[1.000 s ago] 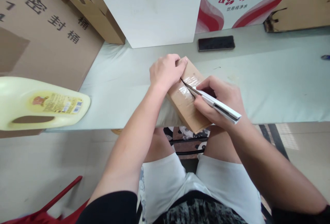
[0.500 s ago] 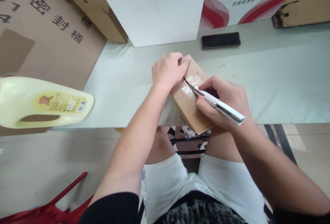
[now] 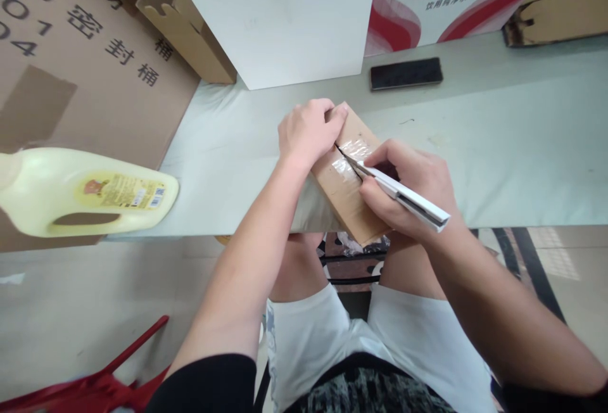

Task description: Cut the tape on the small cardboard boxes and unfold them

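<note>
The small brown cardboard box [image 3: 349, 201] lies aslant at the front edge of the table [image 3: 517, 147], in front of the person, and its nearest corner passes in the view a little beyond this edge. The left hand [image 3: 308, 129] is clamped on the far left side of the box, with the thumb upon the top face; the other fingers are partly hidden. The right hand [image 3: 420, 178] grips a white utility knife [image 3: 411, 202] between thumb and forefinger. The two hands are near one another, but they do not touch. The blade [image 3: 350, 161] points toward the left hand and lies at the dark slit, which runs between two pieces of shiny clear tape [image 3: 357, 148] (how deep the blade sits, I cannot tell).

Behind the hands a black smartphone [image 3: 406, 75] rests flat on the pale green cloth of the table. Farther back stand a white box [image 3: 289, 30] and a white and red water carton [image 3: 399, 17] with Chinese characters. At the left, a pale yellow bottle [image 3: 133, 191] with a handle lies on its side, in front of a large printed cardboard carton [image 3: 109, 93]. Below the table one sees the person's white shorts [image 3: 308, 324] and, at lower left, something red [image 3: 111, 387].
</note>
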The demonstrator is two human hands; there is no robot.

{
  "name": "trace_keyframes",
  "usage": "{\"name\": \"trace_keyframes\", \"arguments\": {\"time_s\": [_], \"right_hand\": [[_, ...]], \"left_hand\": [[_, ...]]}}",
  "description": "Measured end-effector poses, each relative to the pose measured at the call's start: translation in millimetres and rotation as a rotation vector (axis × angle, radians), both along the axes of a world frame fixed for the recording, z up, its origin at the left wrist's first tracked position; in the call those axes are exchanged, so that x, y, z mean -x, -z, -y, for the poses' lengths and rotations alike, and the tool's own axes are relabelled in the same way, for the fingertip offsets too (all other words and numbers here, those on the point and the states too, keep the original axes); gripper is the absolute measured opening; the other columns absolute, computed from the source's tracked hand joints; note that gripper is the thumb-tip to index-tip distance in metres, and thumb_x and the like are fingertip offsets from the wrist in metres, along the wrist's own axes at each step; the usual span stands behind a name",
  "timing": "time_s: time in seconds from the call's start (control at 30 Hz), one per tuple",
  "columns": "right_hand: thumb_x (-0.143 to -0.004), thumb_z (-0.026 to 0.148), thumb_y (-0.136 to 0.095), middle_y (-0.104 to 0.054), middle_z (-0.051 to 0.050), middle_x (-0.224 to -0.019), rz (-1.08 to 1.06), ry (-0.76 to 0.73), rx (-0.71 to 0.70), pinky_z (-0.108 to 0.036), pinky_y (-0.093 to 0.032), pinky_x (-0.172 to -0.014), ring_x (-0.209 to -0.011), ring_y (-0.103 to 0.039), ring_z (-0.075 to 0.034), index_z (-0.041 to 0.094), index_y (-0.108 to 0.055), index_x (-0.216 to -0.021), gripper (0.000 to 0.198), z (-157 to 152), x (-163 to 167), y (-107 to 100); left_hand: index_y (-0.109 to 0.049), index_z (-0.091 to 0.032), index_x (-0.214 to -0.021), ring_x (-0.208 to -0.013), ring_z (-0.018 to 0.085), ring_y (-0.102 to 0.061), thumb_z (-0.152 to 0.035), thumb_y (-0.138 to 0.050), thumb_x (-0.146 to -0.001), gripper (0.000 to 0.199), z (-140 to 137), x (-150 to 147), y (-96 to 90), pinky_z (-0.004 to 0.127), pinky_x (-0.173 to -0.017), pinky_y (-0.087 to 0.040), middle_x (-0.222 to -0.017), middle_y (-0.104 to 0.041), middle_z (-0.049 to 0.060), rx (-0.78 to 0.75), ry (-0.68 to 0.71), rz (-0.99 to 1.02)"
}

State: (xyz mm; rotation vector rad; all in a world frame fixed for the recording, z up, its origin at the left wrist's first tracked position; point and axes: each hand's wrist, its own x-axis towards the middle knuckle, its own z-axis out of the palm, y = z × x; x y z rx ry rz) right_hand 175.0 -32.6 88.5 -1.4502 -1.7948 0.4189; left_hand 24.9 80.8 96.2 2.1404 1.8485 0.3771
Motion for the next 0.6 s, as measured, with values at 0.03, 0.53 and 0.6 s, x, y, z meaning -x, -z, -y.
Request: {"name": "trace_keyframes", "arguments": {"time_s": [0.03,0.53,0.6], "right_hand": [[-0.074,0.030,-0.058,-0.062,0.000,-0.068,-0.001,-0.011,0.007,-0.030,-0.040,-0.058,-0.059,-0.054,-0.017,0.024,-0.054,-0.080,0.009,0.0,-0.6,-0.4],[-0.073,0.030,-0.058,-0.059,0.000,-0.067,-0.024,0.020,-0.013,-0.030,-0.039,-0.055,-0.058,-0.051,-0.016,0.025,-0.052,-0.078,0.010,4.3,2.2,1.5],[-0.073,0.030,-0.058,-0.059,0.000,-0.068,-0.024,0.010,-0.012,-0.031,-0.039,-0.055,-0.058,-0.051,-0.016,0.025,-0.052,-0.078,0.010,4.6,2.2,2.2]], "left_hand": [[-0.070,-0.027,-0.085,-0.088,0.024,-0.065,-0.055,-0.046,-0.101,0.040,0.0,0.2,0.1,0.036,-0.081,-0.044,-0.088,-0.072,0.004,-0.001,0.000,0.003],[-0.071,-0.028,-0.087,-0.091,0.026,-0.066,-0.055,-0.044,-0.101,0.041,-0.9,1.0,1.0,0.038,-0.083,-0.045,-0.092,-0.074,0.005,0.008,0.019,-0.001],[-0.072,-0.028,-0.088,-0.091,0.026,-0.066,-0.055,-0.044,-0.101,0.041,-1.1,1.3,1.2,0.038,-0.083,-0.045,-0.094,-0.075,0.005,0.006,0.016,-0.005]]}}
